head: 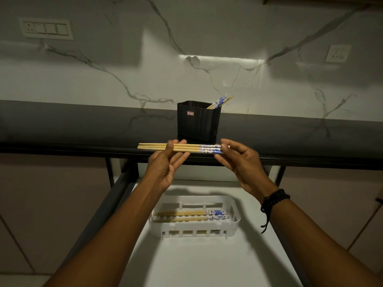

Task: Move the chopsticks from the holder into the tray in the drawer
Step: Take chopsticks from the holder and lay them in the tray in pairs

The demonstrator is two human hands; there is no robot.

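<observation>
A bundle of wooden chopsticks (pixel 192 148) with blue-and-white patterned ends lies level between both hands, above the counter's front edge. My left hand (pixel 165 162) supports their plain part from below; my right hand (pixel 240 160) pinches the patterned ends. Behind them a black holder (pixel 198 123) stands on the counter with a few more chopsticks (pixel 220 101) leaning out at its right. Below, a white slotted tray (pixel 194 229) sits in the open drawer and holds several chopsticks (pixel 192 216) lying lengthwise, patterned ends to the right.
The dark counter (pixel 72 129) runs across under a white marble wall. The drawer's white floor (pixel 203 264) spreads in front of the tray, with dark side rails (pixel 107 201) left and right. Switch plates (pixel 46 29) sit on the wall.
</observation>
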